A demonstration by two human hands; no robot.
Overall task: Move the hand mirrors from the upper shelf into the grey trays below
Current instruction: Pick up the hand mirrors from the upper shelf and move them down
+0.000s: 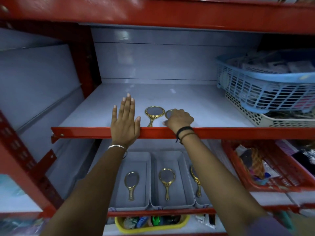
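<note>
Lowest and closest, a yellow basket (pixel 151 226) of combs sits under the rack. Above it, three grey trays (pixel 136 206) stand side by side, each holding one gold-framed oval hand mirror (pixel 131 183) lying flat, handle toward me (the rightmost is half hidden by a forearm). On the upper shelf (pixel 213 108), the left hand (pixel 125 120) lies flat with fingers spread, palm down over the red front edge. Just beside it lies another ornate gold mirror (pixel 154 114). The right hand (pixel 179 119) curls closed around a second mirror (pixel 169 113) there. Farther right, a blue basket (pixel 265 89) rests on a beige one.
</note>
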